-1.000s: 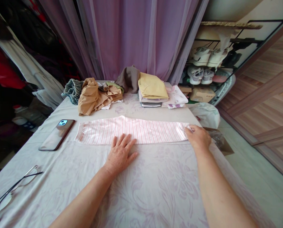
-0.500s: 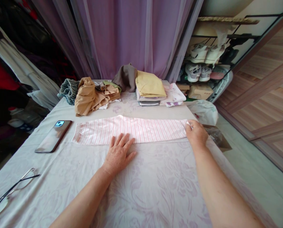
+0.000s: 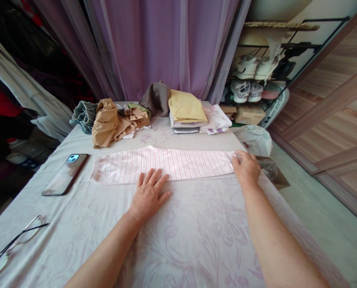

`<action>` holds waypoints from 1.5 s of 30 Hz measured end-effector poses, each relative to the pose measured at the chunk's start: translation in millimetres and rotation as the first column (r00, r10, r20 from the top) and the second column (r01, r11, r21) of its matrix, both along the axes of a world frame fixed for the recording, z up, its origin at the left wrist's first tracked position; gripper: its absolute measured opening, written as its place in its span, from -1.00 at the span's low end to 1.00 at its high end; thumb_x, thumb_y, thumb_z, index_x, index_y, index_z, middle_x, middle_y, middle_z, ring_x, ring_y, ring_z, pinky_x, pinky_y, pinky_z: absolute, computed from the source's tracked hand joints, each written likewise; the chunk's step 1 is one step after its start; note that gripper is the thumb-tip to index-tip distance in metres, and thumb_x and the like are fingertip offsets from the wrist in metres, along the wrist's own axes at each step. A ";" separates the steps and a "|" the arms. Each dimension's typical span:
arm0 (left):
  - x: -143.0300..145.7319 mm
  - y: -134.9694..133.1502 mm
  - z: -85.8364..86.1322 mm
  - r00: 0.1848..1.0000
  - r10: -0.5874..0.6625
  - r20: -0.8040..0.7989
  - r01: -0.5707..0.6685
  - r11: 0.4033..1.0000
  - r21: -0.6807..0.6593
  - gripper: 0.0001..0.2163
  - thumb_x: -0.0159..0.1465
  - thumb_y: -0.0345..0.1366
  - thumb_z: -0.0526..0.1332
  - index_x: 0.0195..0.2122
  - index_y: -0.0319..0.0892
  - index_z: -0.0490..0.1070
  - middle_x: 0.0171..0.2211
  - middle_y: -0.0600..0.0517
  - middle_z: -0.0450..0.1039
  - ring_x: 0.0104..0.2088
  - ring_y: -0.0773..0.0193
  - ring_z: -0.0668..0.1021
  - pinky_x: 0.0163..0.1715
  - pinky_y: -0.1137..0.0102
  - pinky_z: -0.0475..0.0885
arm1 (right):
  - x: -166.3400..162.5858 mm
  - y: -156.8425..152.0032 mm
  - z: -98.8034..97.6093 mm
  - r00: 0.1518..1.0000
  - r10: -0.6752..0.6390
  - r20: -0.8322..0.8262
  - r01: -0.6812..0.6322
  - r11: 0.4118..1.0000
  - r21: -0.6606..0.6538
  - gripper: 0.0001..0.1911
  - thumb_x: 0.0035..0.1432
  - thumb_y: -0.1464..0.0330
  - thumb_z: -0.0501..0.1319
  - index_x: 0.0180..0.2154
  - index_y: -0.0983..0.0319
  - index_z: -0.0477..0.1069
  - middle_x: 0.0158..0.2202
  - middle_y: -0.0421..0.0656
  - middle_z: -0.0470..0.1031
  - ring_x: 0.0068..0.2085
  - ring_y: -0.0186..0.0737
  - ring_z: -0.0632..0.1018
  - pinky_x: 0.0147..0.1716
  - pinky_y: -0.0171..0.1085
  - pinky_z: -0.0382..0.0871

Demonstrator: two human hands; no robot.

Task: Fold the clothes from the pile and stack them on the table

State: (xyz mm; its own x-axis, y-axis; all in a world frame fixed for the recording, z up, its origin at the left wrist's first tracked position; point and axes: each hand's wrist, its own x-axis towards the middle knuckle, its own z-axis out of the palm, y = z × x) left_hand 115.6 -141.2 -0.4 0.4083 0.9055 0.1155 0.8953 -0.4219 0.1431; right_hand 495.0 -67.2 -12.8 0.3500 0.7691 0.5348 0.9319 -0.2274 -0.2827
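A pair of pink-and-white striped trousers [image 3: 184, 162], folded lengthwise into a long strip, lies flat across the table. Its gathered waistband end is at the left and the narrower end at the right. My left hand [image 3: 150, 196] rests flat with fingers spread, the fingertips on the strip's near edge left of its middle. At the right end, my right hand [image 3: 246, 167] has its thumb and fingers pinched on the trousers' end. The fingertips there are partly hidden by the hand itself.
A patterned cloth covers the table [image 3: 196, 224]. Crumpled clothes [image 3: 106, 124] lie at the back left, with a folded stack [image 3: 187, 108] to their right. A phone [image 3: 66, 174] and eyeglasses [image 3: 13, 244] lie at the left. Shoes [image 3: 247, 78] stand on a rack beyond.
The view has shifted slightly. Both hands and the striped trousers stay in nearly the same place on the table.
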 end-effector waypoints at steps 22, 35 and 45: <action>1.7 -0.7 -5.4 0.999 0.021 -0.027 -0.021 1.000 0.003 -0.45 0.37 0.06 -0.01 0.33 -0.02 0.12 0.37 -0.05 0.08 0.37 -0.04 0.09 0.30 -0.10 -0.05 | -79.8 -13.4 10.1 0.910 0.362 0.203 -0.242 0.860 -0.449 -0.44 0.36 0.18 -0.14 0.26 0.23 0.22 0.35 0.02 0.16 0.33 0.00 0.16 0.27 0.16 -0.10; 1.8 -3.8 -1.4 0.998 0.048 0.029 -0.047 0.999 -0.007 -0.47 0.38 0.08 -0.05 0.29 0.01 0.20 0.35 -0.02 0.14 0.35 -0.02 0.15 0.30 -0.20 -0.08 | -117.0 -31.7 7.5 0.879 0.459 0.133 -0.327 0.781 -0.532 -0.45 0.37 0.14 -0.14 0.27 0.17 0.21 0.36 0.01 0.12 0.34 -0.02 0.15 0.24 0.16 -0.01; -54.7 14.8 7.2 0.888 0.461 0.004 -0.461 0.887 0.031 -0.51 0.42 -0.03 -0.10 0.28 -0.08 0.23 0.35 -0.14 0.12 0.34 -0.10 0.14 0.23 -0.25 0.01 | -113.1 -30.3 -3.2 0.871 0.463 0.166 -0.350 0.820 -0.453 -0.51 0.36 0.16 -0.09 0.22 0.14 0.27 0.30 0.00 0.24 0.30 -0.05 0.22 0.19 0.11 0.09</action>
